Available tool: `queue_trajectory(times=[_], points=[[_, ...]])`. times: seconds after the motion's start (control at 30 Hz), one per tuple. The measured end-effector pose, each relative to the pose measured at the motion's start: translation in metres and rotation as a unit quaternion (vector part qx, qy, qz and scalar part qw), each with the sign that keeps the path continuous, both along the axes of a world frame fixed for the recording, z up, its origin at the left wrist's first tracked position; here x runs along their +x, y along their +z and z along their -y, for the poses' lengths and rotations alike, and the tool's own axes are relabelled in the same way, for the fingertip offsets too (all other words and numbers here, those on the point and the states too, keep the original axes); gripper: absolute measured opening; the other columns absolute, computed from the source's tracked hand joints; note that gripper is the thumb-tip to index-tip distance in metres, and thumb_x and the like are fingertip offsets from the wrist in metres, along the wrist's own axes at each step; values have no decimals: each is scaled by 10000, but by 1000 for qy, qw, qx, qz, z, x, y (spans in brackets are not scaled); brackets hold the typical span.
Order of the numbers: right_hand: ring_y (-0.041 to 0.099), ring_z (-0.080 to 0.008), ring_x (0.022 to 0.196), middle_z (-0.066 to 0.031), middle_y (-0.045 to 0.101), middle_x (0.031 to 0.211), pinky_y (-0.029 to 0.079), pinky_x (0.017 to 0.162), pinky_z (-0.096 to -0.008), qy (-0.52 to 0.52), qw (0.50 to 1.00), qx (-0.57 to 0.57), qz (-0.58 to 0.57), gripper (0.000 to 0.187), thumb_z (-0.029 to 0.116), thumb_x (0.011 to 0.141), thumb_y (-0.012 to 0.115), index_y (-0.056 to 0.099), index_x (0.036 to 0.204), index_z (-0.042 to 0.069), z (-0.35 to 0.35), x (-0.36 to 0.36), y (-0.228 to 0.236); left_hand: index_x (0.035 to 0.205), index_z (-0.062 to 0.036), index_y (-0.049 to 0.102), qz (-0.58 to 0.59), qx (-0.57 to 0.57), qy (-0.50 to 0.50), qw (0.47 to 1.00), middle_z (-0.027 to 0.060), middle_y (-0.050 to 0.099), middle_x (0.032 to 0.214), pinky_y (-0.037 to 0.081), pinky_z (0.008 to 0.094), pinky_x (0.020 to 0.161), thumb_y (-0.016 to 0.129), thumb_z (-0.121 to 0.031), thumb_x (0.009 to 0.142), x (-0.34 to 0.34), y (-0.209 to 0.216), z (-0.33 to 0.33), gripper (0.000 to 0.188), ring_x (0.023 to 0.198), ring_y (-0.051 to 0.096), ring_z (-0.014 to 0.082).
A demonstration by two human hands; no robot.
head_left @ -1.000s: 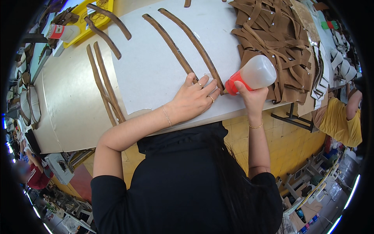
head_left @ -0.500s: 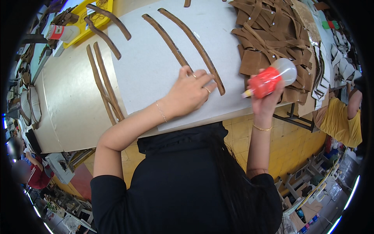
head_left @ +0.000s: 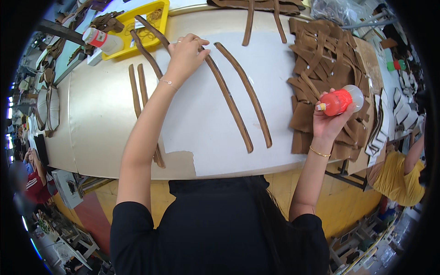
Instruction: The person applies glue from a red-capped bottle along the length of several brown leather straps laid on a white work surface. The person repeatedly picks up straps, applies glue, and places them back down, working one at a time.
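Two brown leather strips lie lengthwise on a white sheet [head_left: 192, 119] in front of me. My left hand [head_left: 185, 57] is at the far end of the left strip [head_left: 224, 94], with its bent fingers and thumb closed around that end. The right strip [head_left: 250, 94] lies beside it, untouched. My right hand [head_left: 330, 123] grips a clear squeeze bottle [head_left: 338, 101] with a red label, tilted so its small yellow-and-white nozzle points left. It is held above the edge of a brown leather pile [head_left: 321, 59].
A yellow tray [head_left: 160, 23] stands at the far left beside a white-topped jar [head_left: 103, 40]. More strips [head_left: 135, 91] lie left on the table [head_left: 96, 119], and others [head_left: 248, 23] at the far side. A person in yellow [head_left: 398, 176] is at the right.
My left hand has moved from the strips' near end to the far end of the left strip. The bottle in my right hand has shifted slightly right relative to the strips.
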State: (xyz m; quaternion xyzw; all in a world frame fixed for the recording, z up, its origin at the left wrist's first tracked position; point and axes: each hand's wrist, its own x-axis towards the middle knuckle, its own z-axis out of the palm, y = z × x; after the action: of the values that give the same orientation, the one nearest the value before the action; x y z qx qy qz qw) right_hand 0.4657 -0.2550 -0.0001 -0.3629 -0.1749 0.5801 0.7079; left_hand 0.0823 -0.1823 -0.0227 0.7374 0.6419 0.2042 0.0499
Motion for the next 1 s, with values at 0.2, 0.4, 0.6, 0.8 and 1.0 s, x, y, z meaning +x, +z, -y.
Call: queue_trajectory(times=[0.2,0.4,0.6,0.8,1.0], points=[[638,-246,872,-74,622,1041,566,586,-358,18,1000,-5,6,645,617,887,566,527,1171,40,-22,-21,-8,1043,-158,731,-11,-112,-3,994,60,623,1090,340,427,940,712,-339,812,-1,-10,-45,293,1118,529,261],[635,-228,806,-74,627,998,550,563,-341,-17,999,-49,-5,641,625,893,550,536,1154,40,-28,-26,-19,1019,-154,715,23,-202,18,979,95,595,1124,357,440,930,777,-339,722,11,-8,-56,355,1124,519,288],[630,-210,794,-76,630,975,540,569,-333,-14,998,-58,-8,642,629,892,550,550,1124,30,-30,-23,-27,939,-128,685,38,-210,22,977,79,596,1055,341,420,925,767,-322,713,17,-5,-56,309,1070,535,256],[624,-232,839,-50,620,1036,540,626,-353,-16,998,-56,-13,621,607,896,564,519,1189,62,-29,-23,-27,911,-60,574,192,-182,-2,964,66,616,897,469,352,822,711,-138,752,22,-2,-45,225,866,610,209],[622,-223,805,-56,626,1004,536,587,-344,0,998,-61,-18,620,606,896,562,538,1169,50,-27,-18,-35,1039,-30,497,347,-142,-2,927,102,628,864,514,308,748,635,-34,777,26,-10,-36,297,792,638,209]])
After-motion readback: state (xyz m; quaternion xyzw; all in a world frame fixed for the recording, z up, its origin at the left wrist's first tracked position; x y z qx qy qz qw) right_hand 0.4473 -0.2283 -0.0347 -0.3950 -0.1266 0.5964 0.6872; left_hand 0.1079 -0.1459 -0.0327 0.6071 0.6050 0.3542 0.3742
